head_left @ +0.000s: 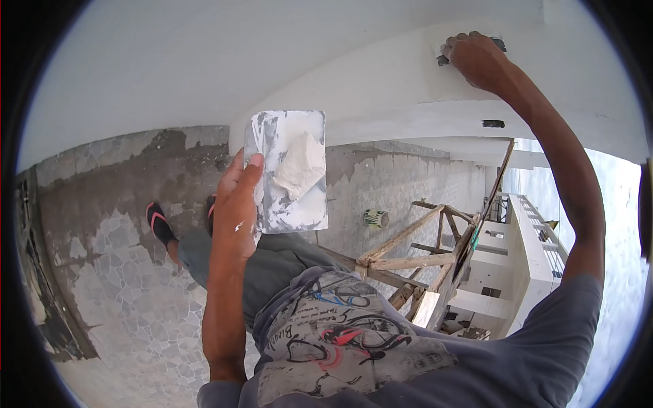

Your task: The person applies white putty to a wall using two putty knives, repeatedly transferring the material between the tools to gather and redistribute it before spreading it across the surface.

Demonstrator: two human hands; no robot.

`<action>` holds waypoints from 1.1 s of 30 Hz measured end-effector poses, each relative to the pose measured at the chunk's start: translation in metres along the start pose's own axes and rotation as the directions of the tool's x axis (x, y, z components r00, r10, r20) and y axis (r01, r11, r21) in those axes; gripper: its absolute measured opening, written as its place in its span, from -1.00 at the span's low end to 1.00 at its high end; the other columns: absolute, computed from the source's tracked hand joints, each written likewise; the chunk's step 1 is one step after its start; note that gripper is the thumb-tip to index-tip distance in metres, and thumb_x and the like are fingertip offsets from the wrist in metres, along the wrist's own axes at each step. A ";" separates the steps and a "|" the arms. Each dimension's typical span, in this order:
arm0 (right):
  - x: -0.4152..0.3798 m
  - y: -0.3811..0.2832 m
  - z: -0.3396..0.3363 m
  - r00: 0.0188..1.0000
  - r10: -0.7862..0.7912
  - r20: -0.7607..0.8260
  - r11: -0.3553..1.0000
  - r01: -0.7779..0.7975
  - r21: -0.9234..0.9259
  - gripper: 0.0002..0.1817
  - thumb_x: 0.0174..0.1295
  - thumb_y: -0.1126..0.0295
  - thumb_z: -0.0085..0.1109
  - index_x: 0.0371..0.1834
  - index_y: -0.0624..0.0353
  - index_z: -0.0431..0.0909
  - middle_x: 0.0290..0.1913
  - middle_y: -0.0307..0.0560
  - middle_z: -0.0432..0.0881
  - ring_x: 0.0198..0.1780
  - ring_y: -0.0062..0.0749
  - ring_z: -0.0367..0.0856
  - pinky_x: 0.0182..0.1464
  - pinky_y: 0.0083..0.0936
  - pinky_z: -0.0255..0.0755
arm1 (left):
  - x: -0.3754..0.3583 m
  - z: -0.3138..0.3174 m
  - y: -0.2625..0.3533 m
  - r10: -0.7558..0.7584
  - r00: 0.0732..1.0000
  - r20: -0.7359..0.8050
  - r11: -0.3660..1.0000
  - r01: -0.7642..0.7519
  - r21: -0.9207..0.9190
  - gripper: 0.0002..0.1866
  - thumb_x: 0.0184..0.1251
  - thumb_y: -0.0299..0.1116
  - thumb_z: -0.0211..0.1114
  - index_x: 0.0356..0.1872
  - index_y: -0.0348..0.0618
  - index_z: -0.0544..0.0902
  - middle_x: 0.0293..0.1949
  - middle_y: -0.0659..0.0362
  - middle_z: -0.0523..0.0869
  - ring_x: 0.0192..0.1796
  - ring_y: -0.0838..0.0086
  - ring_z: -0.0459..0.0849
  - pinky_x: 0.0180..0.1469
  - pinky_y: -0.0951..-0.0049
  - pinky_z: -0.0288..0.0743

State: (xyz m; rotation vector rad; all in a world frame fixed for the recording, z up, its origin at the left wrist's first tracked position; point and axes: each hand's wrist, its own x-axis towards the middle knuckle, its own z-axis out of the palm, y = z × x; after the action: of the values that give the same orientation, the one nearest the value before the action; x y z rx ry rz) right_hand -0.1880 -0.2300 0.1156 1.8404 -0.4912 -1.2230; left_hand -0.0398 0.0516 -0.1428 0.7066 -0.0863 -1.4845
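My left hand (237, 197) grips the left edge of a rectangular hawk (271, 139), its thumb over the rim. A thick lump of white putty (299, 166) sits on the hawk, and thin smears cover the rest of its face. White specks mark the back of this hand. Up at the right, my right hand (478, 60) is closed around a putty knife (500, 45) and holds it against the white wall (408, 64). Only dark ends of this tool show on either side of the fingers; its handle is hidden.
A dark rectangular opening (493, 124) shows in the white surface below my right hand. Wooden scaffolding (408, 263) stands beside me. On the patchy, stone-patterned floor (143, 279) lies a small bucket (375, 217). A white building (520, 251) rises beyond the edge.
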 end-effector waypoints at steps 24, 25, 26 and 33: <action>0.054 -0.002 0.015 0.982 -0.059 -0.180 0.998 0.056 -0.022 -0.87 0.15 0.60 0.12 -0.28 0.24 0.64 -0.13 -0.01 0.68 -0.07 -0.15 0.67 0.00 -0.27 0.56 | 0.009 -0.011 -0.018 -0.005 0.999 -0.044 1.000 0.005 0.007 -0.19 0.47 -0.09 0.21 0.46 -0.55 0.11 0.35 -0.11 0.43 0.41 0.31 0.37 0.43 0.45 0.16; 0.059 -0.001 0.021 0.985 -0.053 -0.166 0.999 0.050 -0.023 -0.88 0.14 0.60 0.12 -0.30 0.23 0.64 -0.13 0.00 0.68 -0.07 -0.15 0.68 -0.01 -0.27 0.56 | 0.010 -0.012 -0.019 -0.004 0.998 -0.058 1.000 0.005 0.021 -0.20 0.48 -0.10 0.20 0.46 -0.54 0.12 0.35 -0.10 0.44 0.40 0.32 0.38 0.42 0.46 0.16; 0.061 0.000 0.026 0.988 -0.044 -0.150 0.999 0.041 -0.025 -0.88 0.14 0.61 0.12 -0.33 0.22 0.64 -0.13 0.00 0.68 -0.07 -0.15 0.68 -0.02 -0.26 0.56 | 0.009 -0.013 -0.021 -0.003 0.998 -0.068 0.999 0.005 0.034 -0.22 0.49 -0.11 0.19 0.46 -0.54 0.13 0.34 -0.10 0.45 0.39 0.34 0.39 0.41 0.47 0.17; 0.057 -0.011 0.027 0.992 -0.038 -0.117 0.999 0.041 0.020 -0.87 0.18 0.56 0.09 -0.33 0.22 0.66 -0.11 -0.02 0.68 -0.04 -0.17 0.65 -0.02 -0.26 0.55 | -0.001 0.004 0.000 0.001 0.999 -0.044 1.000 0.000 0.008 -0.38 0.52 -0.19 0.15 0.39 -0.48 0.30 0.23 -0.01 0.56 0.23 0.43 0.53 0.30 0.52 0.31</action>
State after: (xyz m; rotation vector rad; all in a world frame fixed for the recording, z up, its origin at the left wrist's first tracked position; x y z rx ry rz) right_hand -0.1879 -0.2758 0.0711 1.9361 -0.4063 -1.1323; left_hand -0.0416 0.0511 -0.1388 0.7456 -0.0590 -1.4679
